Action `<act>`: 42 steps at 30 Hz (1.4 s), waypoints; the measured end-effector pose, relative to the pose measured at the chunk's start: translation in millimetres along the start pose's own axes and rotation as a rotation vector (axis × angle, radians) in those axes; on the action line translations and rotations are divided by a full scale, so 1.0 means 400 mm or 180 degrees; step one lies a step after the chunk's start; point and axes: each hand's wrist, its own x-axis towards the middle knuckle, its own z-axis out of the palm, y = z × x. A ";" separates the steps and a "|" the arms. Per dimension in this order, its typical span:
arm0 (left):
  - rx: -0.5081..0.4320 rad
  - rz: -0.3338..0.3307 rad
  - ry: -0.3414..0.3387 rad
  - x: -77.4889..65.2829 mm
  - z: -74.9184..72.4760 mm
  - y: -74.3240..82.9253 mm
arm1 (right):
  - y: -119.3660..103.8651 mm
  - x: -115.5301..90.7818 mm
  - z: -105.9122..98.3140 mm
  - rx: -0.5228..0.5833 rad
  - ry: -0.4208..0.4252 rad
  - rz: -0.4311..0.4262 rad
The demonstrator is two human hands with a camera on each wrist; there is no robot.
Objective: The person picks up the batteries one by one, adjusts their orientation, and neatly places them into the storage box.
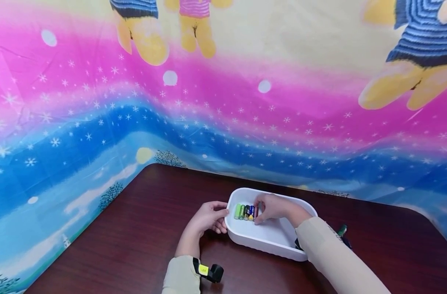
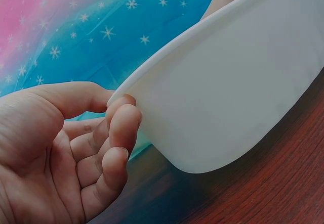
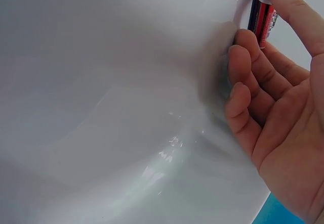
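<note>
A white plastic basin [image 1: 264, 244] with rounded corners rests on the table. Its left end is pinched at the rim by my left hand [image 1: 206, 217], thumb on top and fingers under the lip; the left wrist view shows this grip. Inside, several batteries stand side by side in a row near the left end: green batteries [image 1: 238, 211], a dark one with gold [image 1: 247, 212], a blue one [image 1: 251, 210] and a red battery [image 3: 264, 19]. Reaching in from the right, my right hand [image 1: 275, 207] holds the red battery between thumb and fingers at its two ends.
Dark red-brown wooden table [image 1: 150, 212] extends around the basin. Behind it hangs a colourful cloth [image 1: 216, 122] with snowflakes and bears. A black wrist mount [image 1: 210, 271] sits on my left sleeve, and another shows partly by the right sleeve [image 1: 324, 241].
</note>
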 end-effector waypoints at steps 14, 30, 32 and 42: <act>-0.0044 0.0023 -0.0058 -0.001 0.006 -0.008 | -0.008 -0.021 -0.017 -0.0001 -0.0101 0.0083; 0.0059 0.0012 -0.0034 -0.005 -0.003 -0.002 | 0.085 -0.256 -0.256 0.0360 0.0415 0.0172; 0.0060 0.0023 -0.0050 -0.005 -0.001 -0.001 | 0.117 -0.292 -0.256 0.0441 0.0459 0.0216; 0.0015 0.0042 -0.0107 -0.004 -0.002 -0.004 | 0.255 -0.401 -0.204 0.0163 0.0619 0.0421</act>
